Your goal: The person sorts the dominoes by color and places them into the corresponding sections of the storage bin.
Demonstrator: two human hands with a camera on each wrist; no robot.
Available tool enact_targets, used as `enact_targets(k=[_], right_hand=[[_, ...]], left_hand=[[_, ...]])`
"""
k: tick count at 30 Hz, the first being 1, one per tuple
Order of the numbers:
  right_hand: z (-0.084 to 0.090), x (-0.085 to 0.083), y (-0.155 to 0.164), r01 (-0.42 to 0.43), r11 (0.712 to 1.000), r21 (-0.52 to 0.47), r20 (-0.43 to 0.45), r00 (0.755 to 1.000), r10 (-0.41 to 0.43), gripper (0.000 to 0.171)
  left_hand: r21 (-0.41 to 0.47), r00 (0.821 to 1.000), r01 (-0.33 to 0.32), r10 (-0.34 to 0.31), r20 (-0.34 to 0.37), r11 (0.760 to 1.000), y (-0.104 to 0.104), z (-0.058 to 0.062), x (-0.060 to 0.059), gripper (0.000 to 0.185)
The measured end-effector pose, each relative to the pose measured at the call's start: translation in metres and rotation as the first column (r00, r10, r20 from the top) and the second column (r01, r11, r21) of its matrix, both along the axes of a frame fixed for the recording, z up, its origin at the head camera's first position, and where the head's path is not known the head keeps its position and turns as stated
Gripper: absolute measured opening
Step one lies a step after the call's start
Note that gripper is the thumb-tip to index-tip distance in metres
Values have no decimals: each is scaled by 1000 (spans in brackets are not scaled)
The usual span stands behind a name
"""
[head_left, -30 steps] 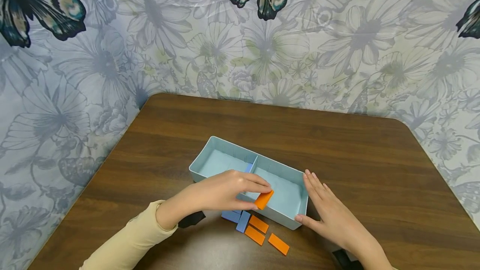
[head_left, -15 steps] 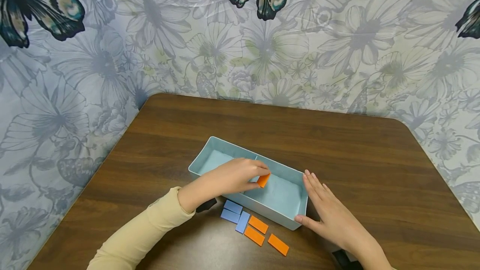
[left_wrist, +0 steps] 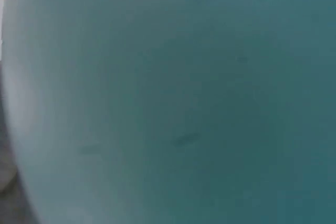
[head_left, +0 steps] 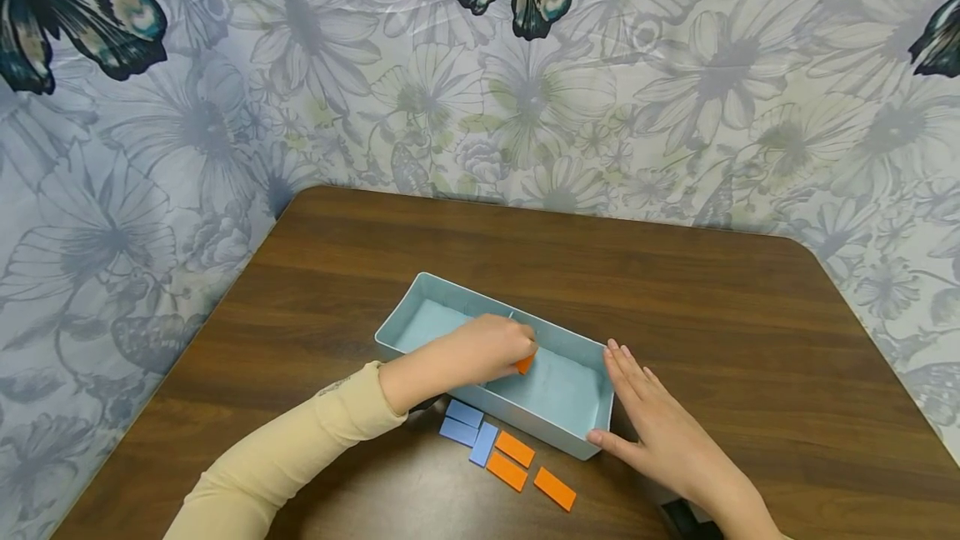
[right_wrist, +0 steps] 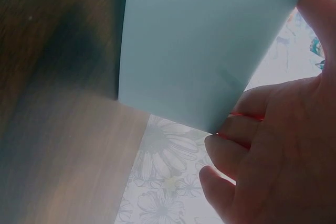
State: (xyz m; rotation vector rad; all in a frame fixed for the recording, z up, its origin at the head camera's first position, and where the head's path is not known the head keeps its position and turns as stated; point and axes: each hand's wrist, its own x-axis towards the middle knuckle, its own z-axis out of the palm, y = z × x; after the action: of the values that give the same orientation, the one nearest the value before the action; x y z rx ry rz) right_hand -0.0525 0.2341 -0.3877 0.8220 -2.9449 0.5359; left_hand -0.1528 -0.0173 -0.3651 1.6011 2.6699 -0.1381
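A light blue two-compartment box (head_left: pixel 536 426) lies at a slant on the table. My left hand (head_left: pixel 480 352) reaches down inside it near the divider, pinching an orange tile (head_left: pixel 527 363) that its fingers mostly cover. Blurred pale blue plastic (left_wrist: pixel 173 103) fills the left wrist view, so the fingertips do not show there. At the box's right end rests my right hand (head_left: pixel 660 427), fingers extended, thumb by the near corner and fingertips by the far one. The right wrist view shows that hand (right_wrist: pixel 283 150) touching the box's end wall (right_wrist: pixel 199 51).
In front of the box lie several loose tiles: blue tiles (head_left: pixel 459 431) on the left and orange tiles (head_left: pixel 507 471) on the right. The brown wooden table (head_left: pixel 360 257) meets a flower-patterned backdrop (head_left: pixel 540 107) with butterflies at its far edge.
My left hand has carried the orange tile from above the near rim forward and down into the box. A blue tile seen by the divider is now hidden behind it. The right hand stays put.
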Motion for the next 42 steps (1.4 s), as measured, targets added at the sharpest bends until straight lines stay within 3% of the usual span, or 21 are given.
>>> enact_targets(k=[9, 17, 31, 33, 39, 42], right_hand=[[1, 0, -1, 12, 1000, 2, 22, 1000, -12, 91], [0, 0, -1, 8, 1000, 6, 11, 1000, -8, 91], [3, 0, -1, 16, 1000, 13, 27, 999, -16, 91], [4, 1, -2, 20, 1000, 13, 41, 999, -20, 91], [4, 1, -1, 23, 1000, 13, 45, 999, -23, 92], [3, 1, -1, 20, 1000, 15, 37, 999, -20, 92]], left_hand=[[-54, 997, 13, -17, -72, 998, 10, -8, -1, 9], [-204, 986, -61, 27, -165, 977, 20, -12, 4, 8], [-282, 969, -151, 86, -230, 947, 28, -16, 9, 14], [-285, 970, -128, 60, -236, 950, 28, -16, 10, 14], [-229, 966, 50, -105, -235, 972, 23, -14, 13, 14], [-215, 966, 67, -117, -231, 974, 21, -14, 13, 16]])
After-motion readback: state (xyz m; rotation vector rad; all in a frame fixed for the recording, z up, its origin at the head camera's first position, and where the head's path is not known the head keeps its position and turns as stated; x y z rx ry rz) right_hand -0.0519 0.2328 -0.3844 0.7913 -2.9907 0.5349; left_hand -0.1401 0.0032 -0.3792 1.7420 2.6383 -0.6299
